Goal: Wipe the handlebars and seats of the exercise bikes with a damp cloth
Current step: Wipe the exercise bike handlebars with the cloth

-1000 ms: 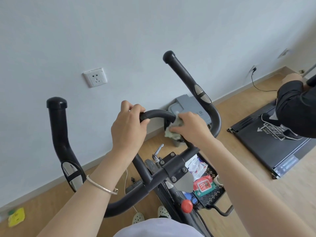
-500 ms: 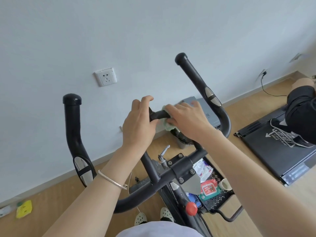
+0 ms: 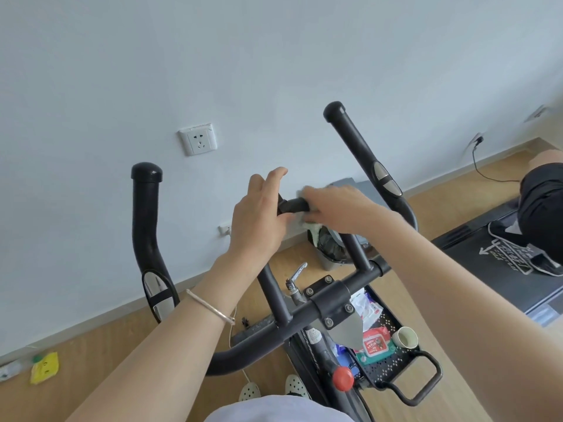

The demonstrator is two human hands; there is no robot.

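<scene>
the step in hand looks like the wiping of the handlebars (image 3: 332,295), at the small centre loop (image 3: 294,205) on top. the right hand (image 3: 338,208) has its fingers (image 3: 316,197) bent over the damp cloth (image 3: 311,226) and wraps it on the loop, with a pale green end hanging under the palm. the left hand (image 3: 259,217) lies on the loop at 9 o'clock from the cloth; its fingers seem lifted and loose, and i cannot tell if the thumb hooks the bar. the next move, i think, is to slide the cloth round the loop, so the left hand must give way or the two hands will meet. the left horn (image 3: 146,214) at 9 o'clock and the right horn (image 3: 359,144) at 1 o'clock look not yet wiped. the wall (image 3: 274,71) is near at 12 o'clock, with free room at both sides. the seat is not in view.
</scene>
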